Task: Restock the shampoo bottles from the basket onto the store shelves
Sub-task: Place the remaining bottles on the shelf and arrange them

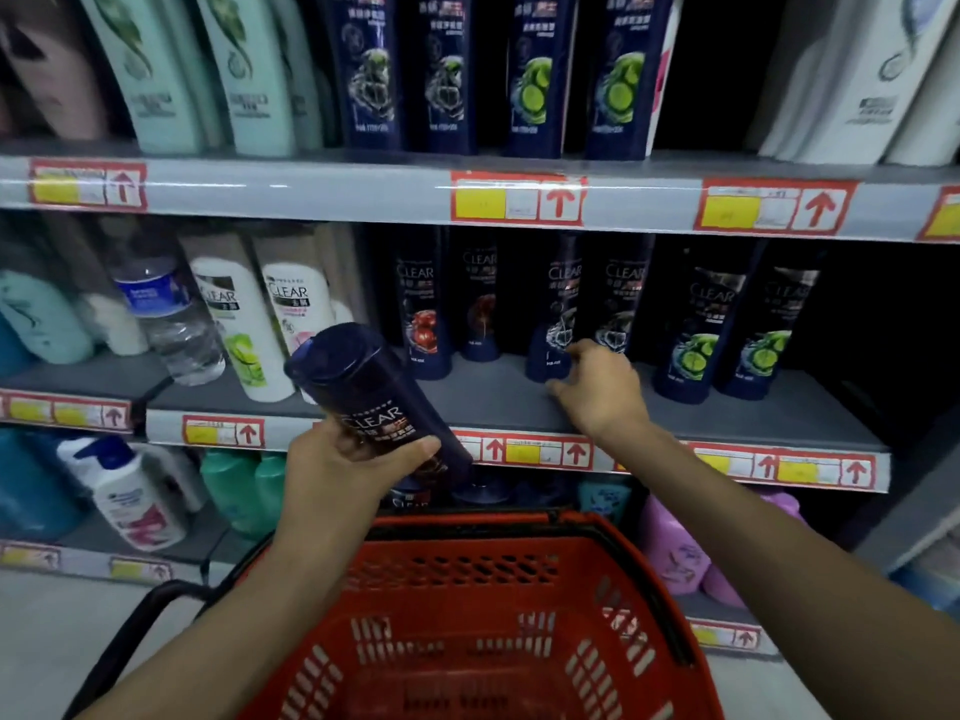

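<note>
My left hand (pixel 343 459) grips a dark blue CLEAR shampoo bottle (pixel 363 392), tilted with its cap up and to the left, in front of the middle shelf (pixel 498 397). My right hand (pixel 597 387) rests on that shelf with loosely spread fingers, touching the base of a dark blue bottle (pixel 553 330) that stands there. More dark blue CLEAR bottles stand in a row along the back of the shelf. The red basket (pixel 488 626) sits below my arms; I see no bottles inside it.
White CLEAR bottles (pixel 249 324) and a water bottle (pixel 166 319) stand on the middle shelf's left. The top shelf holds mint, dark blue and white bottles. Below are teal, pump and purple bottles (pixel 675 553). The basket's black handle (pixel 140 636) hangs left.
</note>
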A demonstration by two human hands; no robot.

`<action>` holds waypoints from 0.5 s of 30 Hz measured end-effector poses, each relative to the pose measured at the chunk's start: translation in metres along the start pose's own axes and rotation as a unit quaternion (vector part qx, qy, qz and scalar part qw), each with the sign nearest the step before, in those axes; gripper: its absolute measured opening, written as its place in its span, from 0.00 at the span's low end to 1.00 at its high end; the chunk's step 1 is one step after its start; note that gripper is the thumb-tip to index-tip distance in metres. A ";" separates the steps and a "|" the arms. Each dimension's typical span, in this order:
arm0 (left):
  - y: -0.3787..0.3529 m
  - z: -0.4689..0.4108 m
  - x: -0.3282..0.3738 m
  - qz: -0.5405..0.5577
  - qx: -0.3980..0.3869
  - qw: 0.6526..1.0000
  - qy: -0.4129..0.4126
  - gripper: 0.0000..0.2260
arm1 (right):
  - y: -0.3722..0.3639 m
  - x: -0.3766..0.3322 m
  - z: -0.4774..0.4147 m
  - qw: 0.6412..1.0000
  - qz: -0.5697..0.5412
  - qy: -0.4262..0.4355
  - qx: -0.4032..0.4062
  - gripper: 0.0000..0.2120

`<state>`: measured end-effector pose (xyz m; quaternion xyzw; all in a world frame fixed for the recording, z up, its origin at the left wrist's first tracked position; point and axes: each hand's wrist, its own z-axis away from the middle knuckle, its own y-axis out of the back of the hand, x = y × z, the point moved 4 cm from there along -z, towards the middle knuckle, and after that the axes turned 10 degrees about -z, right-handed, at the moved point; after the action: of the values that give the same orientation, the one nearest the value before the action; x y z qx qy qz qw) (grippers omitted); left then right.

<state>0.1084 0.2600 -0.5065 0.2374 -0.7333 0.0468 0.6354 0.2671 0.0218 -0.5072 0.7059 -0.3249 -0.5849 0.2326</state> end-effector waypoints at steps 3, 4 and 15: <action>0.009 0.001 0.002 0.007 0.002 1.000 0.025 0.14 | -0.013 0.003 -0.012 0.999 0.004 -0.046 0.010 0.16; 0.011 0.001 0.001 0.006 -0.001 1.000 0.031 0.14 | -0.017 0.003 -0.015 0.998 0.004 -0.060 0.012 0.17; 0.012 -0.010 -0.008 0.005 -0.008 0.999 0.035 0.16 | -0.038 0.000 -0.030 0.989 0.018 -0.116 0.091 0.21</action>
<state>0.1127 0.2768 -0.5091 0.2268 -0.7119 0.0522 0.6626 0.3036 0.0458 -0.5282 0.6455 -0.4143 -0.6266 0.1381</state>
